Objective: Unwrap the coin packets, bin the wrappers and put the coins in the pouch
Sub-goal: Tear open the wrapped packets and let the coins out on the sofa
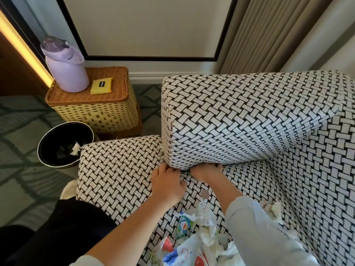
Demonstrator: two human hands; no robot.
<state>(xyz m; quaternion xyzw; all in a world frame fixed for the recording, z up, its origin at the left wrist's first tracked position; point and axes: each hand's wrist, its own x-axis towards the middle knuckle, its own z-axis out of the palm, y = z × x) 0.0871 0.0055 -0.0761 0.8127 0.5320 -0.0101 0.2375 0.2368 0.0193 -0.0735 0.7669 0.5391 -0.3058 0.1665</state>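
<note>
Black-and-white woven fabric hid our fingertips. The fingers of our left hand (169, 182) ran close together into the seam under the lower corner of the big black-and-white woven sofa cushion (240, 120), the thumb out to the side. The fingers of our right hand (206, 171), just at three o'clock of the left, were tucked beneath the cushion's bottom edge. Whether either hand gripped or only pressed, we could not tell.

At six o'clock of the right hand, between our wrists, one round silvery coin (204, 194) lay bare and flat on the matching woven sofa seat (124, 175). Farther toward six o'clock spread a heap of crumpled white paper wrappers (205, 225). Among them were a small blue-and-green cartoon-printed packet (184, 226) and a white bag printed in blue and red (180, 252).

At nine o'clock from our hands, on the patterned carpet, a round black waste bin (51, 139) stood just beside the seat's corner, with a crumpled white wad (75, 148) inside. At eleven o'clock a tan wicker box (96, 112) carried a lilac insulated bottle (66, 72) and a flat yellow packet (101, 85).
</note>
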